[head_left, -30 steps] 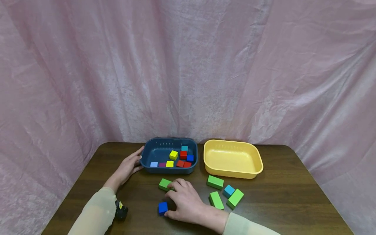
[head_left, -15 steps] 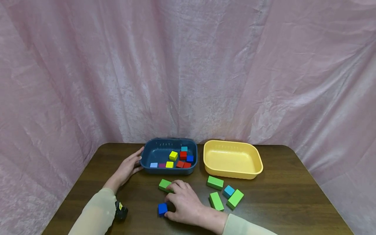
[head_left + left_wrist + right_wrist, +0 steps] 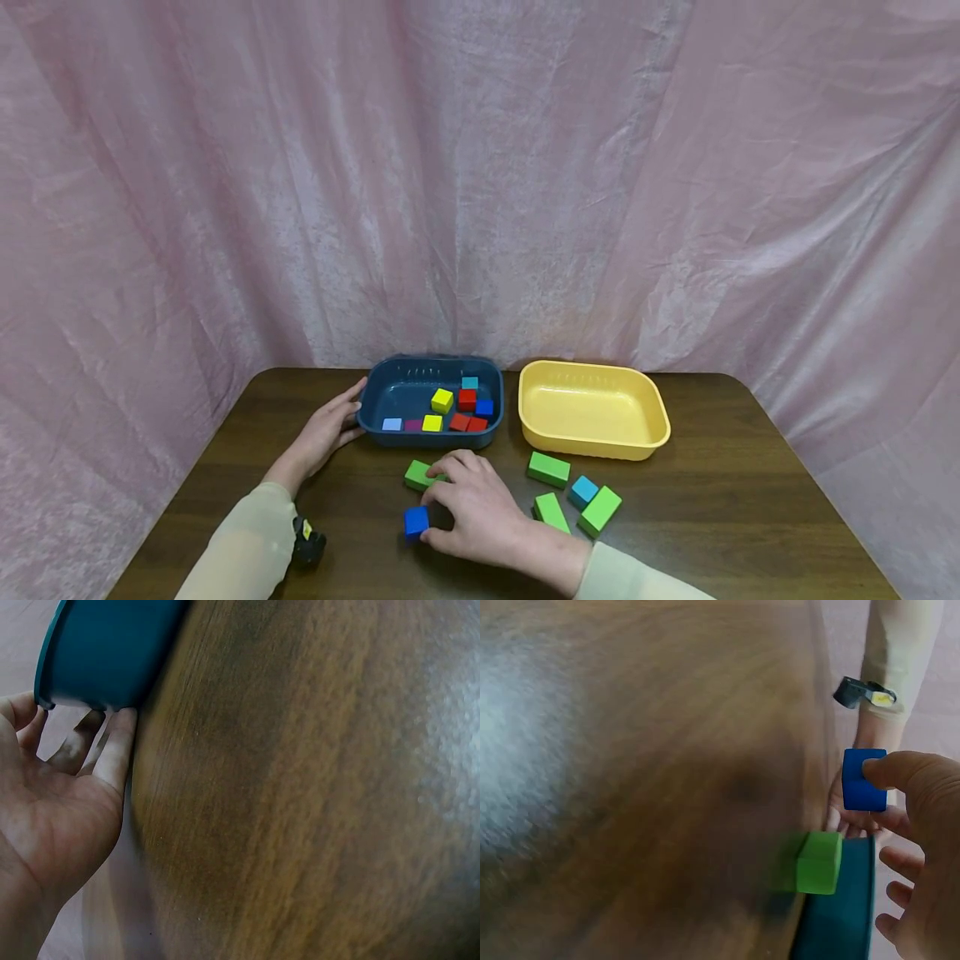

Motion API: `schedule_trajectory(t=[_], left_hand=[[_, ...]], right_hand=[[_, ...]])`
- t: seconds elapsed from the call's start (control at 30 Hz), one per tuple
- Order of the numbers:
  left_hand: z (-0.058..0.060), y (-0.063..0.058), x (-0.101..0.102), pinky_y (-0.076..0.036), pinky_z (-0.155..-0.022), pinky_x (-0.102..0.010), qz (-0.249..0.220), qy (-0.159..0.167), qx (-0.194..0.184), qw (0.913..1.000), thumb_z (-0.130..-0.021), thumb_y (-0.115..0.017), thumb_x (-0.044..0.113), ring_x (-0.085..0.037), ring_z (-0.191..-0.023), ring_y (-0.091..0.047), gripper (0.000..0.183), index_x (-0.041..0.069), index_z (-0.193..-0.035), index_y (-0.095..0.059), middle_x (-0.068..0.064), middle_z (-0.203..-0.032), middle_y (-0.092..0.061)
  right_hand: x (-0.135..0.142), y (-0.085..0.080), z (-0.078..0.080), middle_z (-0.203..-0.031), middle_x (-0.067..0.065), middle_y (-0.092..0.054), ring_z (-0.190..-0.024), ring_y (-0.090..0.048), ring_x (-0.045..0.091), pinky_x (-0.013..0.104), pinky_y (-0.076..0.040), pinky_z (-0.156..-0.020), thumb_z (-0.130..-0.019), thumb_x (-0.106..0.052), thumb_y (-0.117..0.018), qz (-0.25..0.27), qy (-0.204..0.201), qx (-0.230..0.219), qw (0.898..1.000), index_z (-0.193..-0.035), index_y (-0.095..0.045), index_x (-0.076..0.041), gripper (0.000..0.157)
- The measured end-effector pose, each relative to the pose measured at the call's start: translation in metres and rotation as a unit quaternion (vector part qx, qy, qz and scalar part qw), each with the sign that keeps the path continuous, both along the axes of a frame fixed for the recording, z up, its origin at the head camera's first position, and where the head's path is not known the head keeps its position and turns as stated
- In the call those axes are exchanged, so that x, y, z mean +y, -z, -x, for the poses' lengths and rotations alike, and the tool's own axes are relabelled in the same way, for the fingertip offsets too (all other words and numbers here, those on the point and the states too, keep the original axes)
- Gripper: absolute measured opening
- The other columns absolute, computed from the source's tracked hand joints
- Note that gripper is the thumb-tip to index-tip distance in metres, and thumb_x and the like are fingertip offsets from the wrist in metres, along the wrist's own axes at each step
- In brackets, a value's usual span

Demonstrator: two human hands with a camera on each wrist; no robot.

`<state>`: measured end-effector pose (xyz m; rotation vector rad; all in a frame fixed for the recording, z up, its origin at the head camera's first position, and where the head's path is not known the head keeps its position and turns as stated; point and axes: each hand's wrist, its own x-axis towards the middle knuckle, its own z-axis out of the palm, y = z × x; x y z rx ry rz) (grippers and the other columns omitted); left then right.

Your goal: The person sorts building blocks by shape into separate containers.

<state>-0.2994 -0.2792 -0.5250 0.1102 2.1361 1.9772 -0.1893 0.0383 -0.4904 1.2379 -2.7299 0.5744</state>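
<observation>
My right hand (image 3: 480, 510) pinches a blue cube (image 3: 416, 523) between thumb and index finger; in the right wrist view the cube (image 3: 864, 784) is held off the table. Just beyond that hand lies a green block (image 3: 417, 475), partly hidden by the fingers. My left hand (image 3: 324, 432) touches the left side of a dark blue bin (image 3: 427, 439) with extended fingers. In the left wrist view its fingertips rest against the bin's wall (image 3: 105, 656). Inside the bin are several cubes, such as a yellow cube (image 3: 442, 401) and a red cube (image 3: 467, 400).
A yellow bin (image 3: 592, 448) stands right of the dark blue one. In front of it lie a light blue cube (image 3: 583, 492) and several green blocks, including one green block (image 3: 549, 470). A pink curtain (image 3: 480, 183) hangs behind the brown table (image 3: 720, 500).
My right hand has taken the blue cube between thumb and index finger and raised it slightly. The left hand stays at the dark blue bin.
</observation>
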Motion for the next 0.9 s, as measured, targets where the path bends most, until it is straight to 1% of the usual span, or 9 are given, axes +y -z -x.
schedule_trajectory(t=[0.23, 0.53, 0.7, 0.9], left_hand=[[0.001, 0.002, 0.0, -0.038, -0.113, -0.051, 0.004, 0.001, 0.006, 1.0, -0.112, -0.039, 0.027, -0.035, -0.145, -0.036, 0.055, 0.028, -0.165, -0.023, -0.01, -0.169, -0.017], [0.001, 0.001, 0.0, -0.037, -0.113, -0.052, 0.0, 0.003, 0.005, 1.0, -0.112, -0.04, 0.027, -0.035, -0.146, -0.035, 0.056, 0.027, -0.165, -0.022, -0.01, -0.169, -0.017], [0.001, 0.001, 0.0, -0.037, -0.113, -0.052, 0.001, 0.003, 0.005, 1.0, -0.112, -0.04, 0.026, -0.035, -0.146, -0.036, 0.056, 0.027, -0.165, -0.023, -0.01, -0.169, -0.017], [0.001, 0.0, 0.0, -0.038, -0.113, -0.052, 0.001, 0.001, 0.006, 1.0, -0.112, -0.04, 0.025, -0.034, -0.145, -0.036, 0.056, 0.027, -0.165, -0.023, -0.009, -0.169, -0.016]], right_hand=[[0.003, -0.014, 0.005, -0.129, -0.006, -0.059, -0.127, -0.042, 0.014, 0.044, -0.043, -0.105, -0.086, -0.051, -0.078, 0.017, 0.008, 0.016, 1.0, -0.107, -0.076, -0.032, 0.029], [0.008, -0.032, 0.016, -0.124, -0.004, -0.062, -0.123, -0.047, 0.017, 0.044, -0.044, -0.103, -0.083, -0.049, -0.082, 0.051, 0.031, 0.075, 0.995, -0.102, -0.077, -0.027, 0.03], [0.011, -0.043, 0.024, -0.122, -0.002, -0.063, -0.121, -0.047, 0.018, 0.045, -0.044, -0.102, -0.082, -0.047, -0.083, 0.064, 0.048, 0.082, 0.993, -0.1, -0.077, -0.025, 0.029], [0.016, -0.056, 0.035, -0.122, -0.002, -0.064, -0.122, -0.046, 0.019, 0.044, -0.043, -0.101, -0.081, -0.046, -0.084, 0.076, 0.064, 0.089, 0.991, -0.101, -0.078, -0.024, 0.03]])
